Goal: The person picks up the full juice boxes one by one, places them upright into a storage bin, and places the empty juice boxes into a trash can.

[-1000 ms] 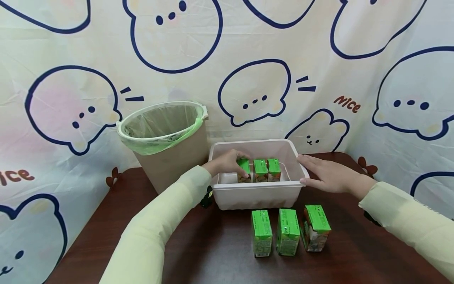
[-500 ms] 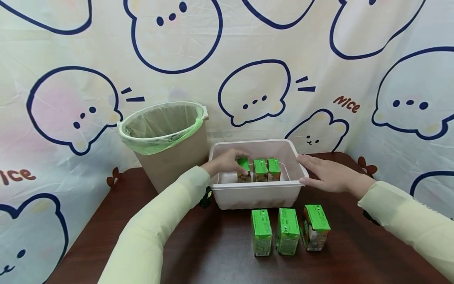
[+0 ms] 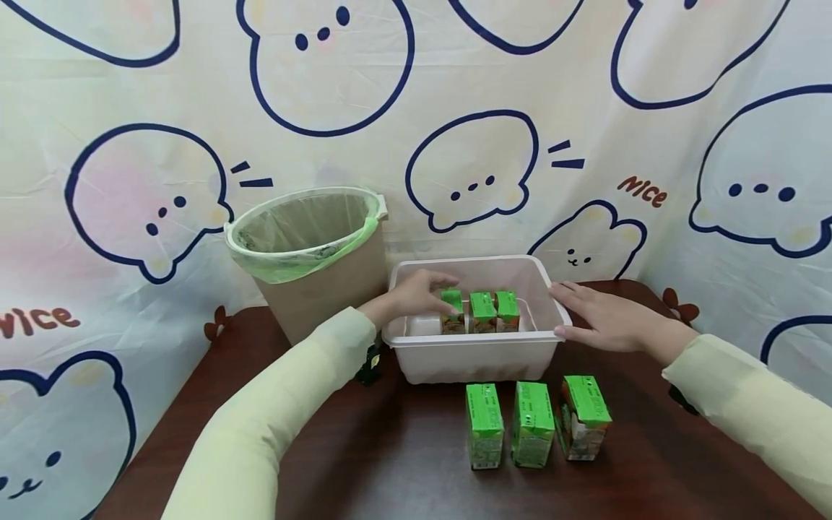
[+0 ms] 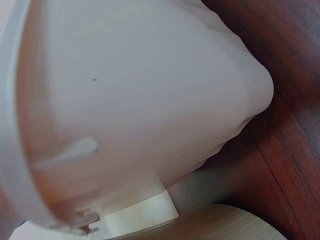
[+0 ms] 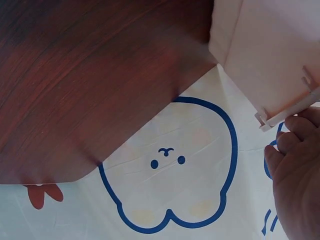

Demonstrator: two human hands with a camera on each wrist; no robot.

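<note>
In the head view my left hand point(image 3: 416, 295) reaches over the left rim of a white plastic bin point(image 3: 477, 357). Its thumb and fingers are spread around the leftmost small drink carton point(image 3: 453, 323), which stands upright inside. Two more green-topped cartons, a middle one point(image 3: 483, 314) and a right one point(image 3: 507, 312), stand close beside it. My right hand point(image 3: 604, 318) lies with straight fingers against the bin's right rim; the right wrist view shows those fingers at the rim point(image 5: 295, 107). The left wrist view is filled by the bin's outer wall point(image 4: 150, 90).
Three more cartons stand on the dark wooden table point(image 3: 390, 462) in front of the bin: a left one point(image 3: 484, 426), a middle one point(image 3: 533, 426) and a right one point(image 3: 585, 419). A trash can point(image 3: 325, 278) with a green liner stands left of the bin. A printed cloth point(image 3: 338, 159) hangs behind.
The thumb and fingers of my left hand have loosened from the leftmost carton and drawn slightly up and left. The carton stays in the bin. My right hand stays at the rim.
</note>
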